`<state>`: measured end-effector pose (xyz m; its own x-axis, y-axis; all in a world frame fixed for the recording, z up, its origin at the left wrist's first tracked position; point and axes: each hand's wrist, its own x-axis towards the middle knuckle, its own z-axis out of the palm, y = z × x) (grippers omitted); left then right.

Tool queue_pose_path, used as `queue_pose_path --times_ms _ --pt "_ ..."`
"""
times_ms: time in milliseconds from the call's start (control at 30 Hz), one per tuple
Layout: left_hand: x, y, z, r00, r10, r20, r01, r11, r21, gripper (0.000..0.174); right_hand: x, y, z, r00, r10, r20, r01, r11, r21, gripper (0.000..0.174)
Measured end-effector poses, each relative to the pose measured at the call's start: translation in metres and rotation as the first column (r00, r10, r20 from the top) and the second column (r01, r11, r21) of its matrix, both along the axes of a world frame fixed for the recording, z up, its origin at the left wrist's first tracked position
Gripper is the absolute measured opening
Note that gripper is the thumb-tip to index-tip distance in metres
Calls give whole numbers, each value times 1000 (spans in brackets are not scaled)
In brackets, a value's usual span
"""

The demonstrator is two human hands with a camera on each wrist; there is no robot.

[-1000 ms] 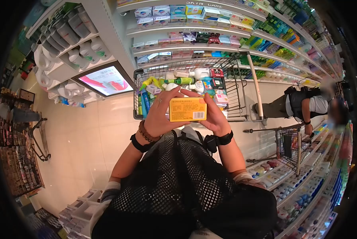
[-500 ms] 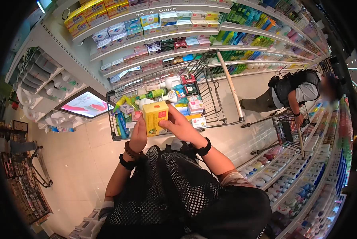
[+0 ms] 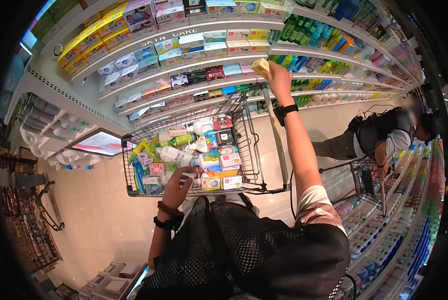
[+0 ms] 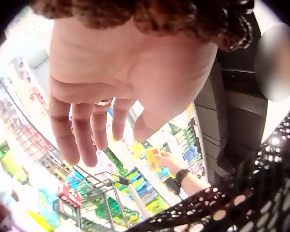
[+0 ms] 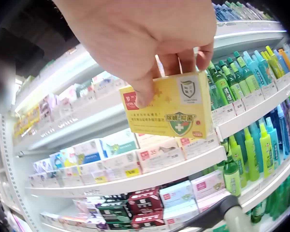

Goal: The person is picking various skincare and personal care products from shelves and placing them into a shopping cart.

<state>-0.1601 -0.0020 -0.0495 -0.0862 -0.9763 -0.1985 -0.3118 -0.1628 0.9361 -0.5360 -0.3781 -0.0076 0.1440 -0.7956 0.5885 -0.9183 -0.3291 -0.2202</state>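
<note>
My right hand (image 3: 280, 82) is stretched out to the shelves and grips a yellow soap box (image 3: 260, 66) by its upper part. In the right wrist view the box's printed front (image 5: 159, 108) hangs just before a row of similar boxes, with the thumb across its face. My left hand (image 3: 175, 191) is over the near side of the shopping cart (image 3: 254, 145), holding nothing. Its loosely extended fingers (image 4: 82, 135) show in the left wrist view. Beneath it the cart holds bottles and boxes, among them a white bottle (image 3: 176, 156) and a green bottle (image 3: 176, 140).
Shelves (image 3: 194, 65) of boxed soap run along the far side, with green and blue bottles (image 5: 241, 77) to their right. The cart's handle (image 3: 279, 137) stands below my right forearm. On the right a person (image 3: 379, 132) stands at another cart (image 3: 366, 182). A screen (image 3: 99, 141) is at left.
Both hands held the yellow box before me; now the left has let go and the right has carried it forward and right to the shelf. The view has shifted toward the shelves.
</note>
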Motion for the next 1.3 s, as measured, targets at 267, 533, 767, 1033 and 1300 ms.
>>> queue_pose_path --times_ms 267,533,767,1033,1300 --pt "6 35 -40 960 167 224 -183 982 51 48 -21 -142 -7 928 56 -369 -150 961 -230 44" --pt "17 41 -53 921 301 248 -337 934 116 48 -20 -181 -9 864 62 -500 -150 979 -139 49" --pt "4 24 -43 947 177 269 -207 974 91 47 -12 -182 -16 851 -55 -523 -74 972 -222 49" --pt "16 34 -44 930 221 293 -262 959 110 47 -3 -178 -24 835 -146 -530 -12 959 -283 45" --pt "24 53 -55 913 187 361 -249 960 130 54 110 -8 -64 879 475 -48 -474 880 17 31"
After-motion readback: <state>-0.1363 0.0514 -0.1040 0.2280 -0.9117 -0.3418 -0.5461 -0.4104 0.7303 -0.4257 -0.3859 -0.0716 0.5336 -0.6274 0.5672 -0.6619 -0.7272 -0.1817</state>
